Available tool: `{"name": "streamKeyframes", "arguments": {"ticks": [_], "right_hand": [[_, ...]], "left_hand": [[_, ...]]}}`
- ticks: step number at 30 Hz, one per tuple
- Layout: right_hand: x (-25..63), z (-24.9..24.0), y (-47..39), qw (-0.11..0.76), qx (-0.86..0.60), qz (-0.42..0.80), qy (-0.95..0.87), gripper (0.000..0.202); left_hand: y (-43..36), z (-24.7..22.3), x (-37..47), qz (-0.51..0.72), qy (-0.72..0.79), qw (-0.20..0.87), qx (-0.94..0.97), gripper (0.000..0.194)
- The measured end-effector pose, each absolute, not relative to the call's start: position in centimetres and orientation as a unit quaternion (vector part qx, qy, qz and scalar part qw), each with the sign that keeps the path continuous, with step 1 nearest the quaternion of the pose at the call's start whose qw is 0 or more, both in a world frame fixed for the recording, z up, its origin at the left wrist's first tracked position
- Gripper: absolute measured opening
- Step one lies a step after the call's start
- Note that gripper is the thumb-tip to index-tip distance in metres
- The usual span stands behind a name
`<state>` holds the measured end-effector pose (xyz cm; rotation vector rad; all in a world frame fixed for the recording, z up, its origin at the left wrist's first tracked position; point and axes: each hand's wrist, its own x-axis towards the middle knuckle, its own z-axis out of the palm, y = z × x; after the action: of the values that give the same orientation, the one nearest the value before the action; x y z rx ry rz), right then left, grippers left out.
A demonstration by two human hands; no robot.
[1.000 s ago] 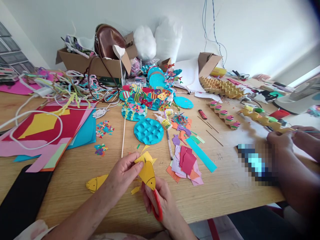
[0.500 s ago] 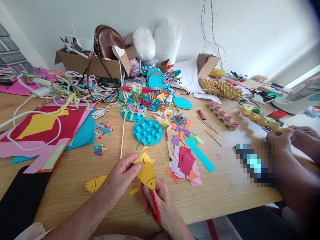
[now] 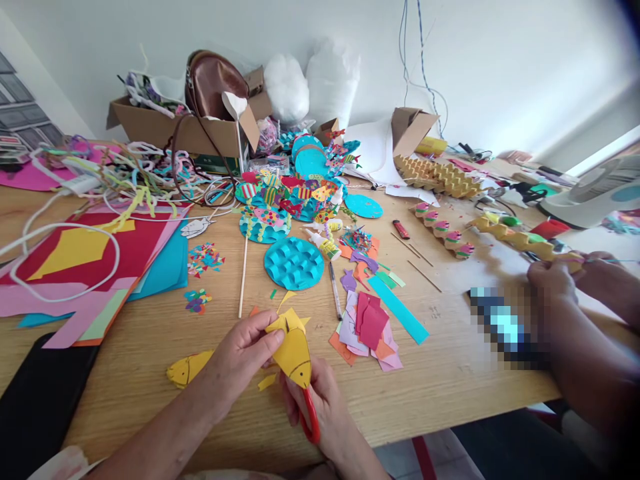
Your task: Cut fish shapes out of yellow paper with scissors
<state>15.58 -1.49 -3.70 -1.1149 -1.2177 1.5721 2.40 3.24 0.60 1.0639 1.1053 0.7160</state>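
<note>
Between the thumb and fingers of my left hand (image 3: 257, 340) is a yellow paper fish (image 3: 294, 352) with a drawn eye and gill line. My right hand (image 3: 317, 400) is closed round red-handled scissors (image 3: 311, 420) just below the fish's head; the blades are hidden behind the paper. Another yellow fish (image 3: 189, 369) lies on the table left of my left wrist. Small yellow scraps (image 3: 267, 382) lie near my hands. Beyond them sits a round blue disc with curled paper scales (image 3: 294, 263).
Paper scraps (image 3: 371, 320), a pen (image 3: 335, 290) and glue bottles (image 3: 327, 248) lie ahead. Coloured sheets (image 3: 95, 250) and a black object (image 3: 45, 393) are at left. At right, another person's hands (image 3: 560, 277) hold a yellow wavy strip (image 3: 525, 243) beside a blurred phone-like object (image 3: 505, 327).
The yellow fish in my left hand has tipped and shifted slightly downward at its head. The whole view has shifted a little; both hands keep their holds.
</note>
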Motion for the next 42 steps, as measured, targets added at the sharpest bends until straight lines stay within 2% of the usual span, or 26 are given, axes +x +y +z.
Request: {"name": "streamKeyframes", "arguments": {"ticks": [10,16,27,42], "right_hand": [[15.8,-4.5,-1.9,0.403,-0.451,0.634,-0.482,0.054],[15.9,-4.5,-1.8,0.411,-0.444,0.634,-0.481,0.055],[15.9,-3.4,-1.6,0.404,-0.454,0.627,-0.487,0.056],[16.1,-3.6,-2.2,0.396,-0.455,0.632,-0.486,0.057]], "left_hand": [[3.3,0.3,2.1,0.309,0.478,0.658,0.493,0.019],[3.3,0.4,2.1,0.311,0.509,0.611,0.521,0.025],[3.6,0.3,2.1,0.293,0.447,0.678,0.505,0.027],[3.5,0.2,2.0,0.283,0.45,0.702,0.474,0.028]]}}
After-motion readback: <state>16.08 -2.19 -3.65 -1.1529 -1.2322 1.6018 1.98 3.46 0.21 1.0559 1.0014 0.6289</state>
